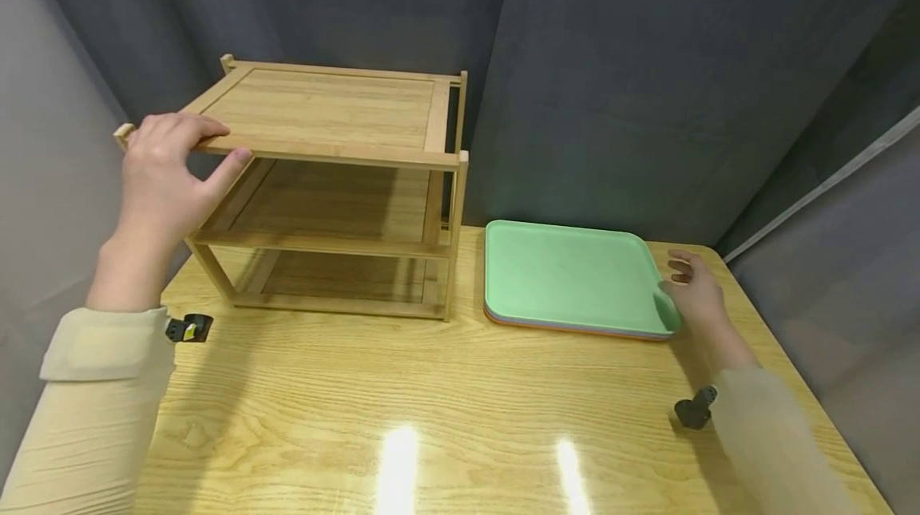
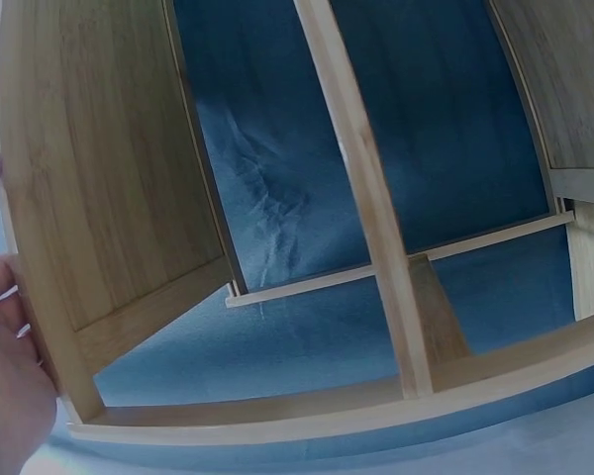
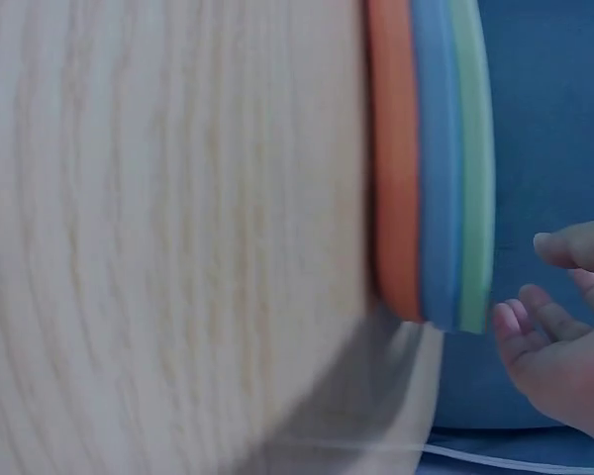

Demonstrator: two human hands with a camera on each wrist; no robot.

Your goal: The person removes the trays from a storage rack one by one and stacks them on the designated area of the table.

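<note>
both arms wear long cream sleeves of a soft, faintly ribbed knit, ending in plain cuffs. a small black camera mount [image 1: 188,328] with a yellow mark sits at the left wrist; a black mount [image 1: 694,409] at the right.

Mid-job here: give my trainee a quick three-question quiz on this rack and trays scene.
1. True or false: the left hand grips the wooden rack's top shelf.
2. How many trays are stacked, by the right wrist view? A two, B three, C four.
3. Which colour tray lies on top?

Key: 1 true. 2 B: orange, blue, green. 3 Green; the right hand is at its right edge, grip unclear, on the table.
</note>
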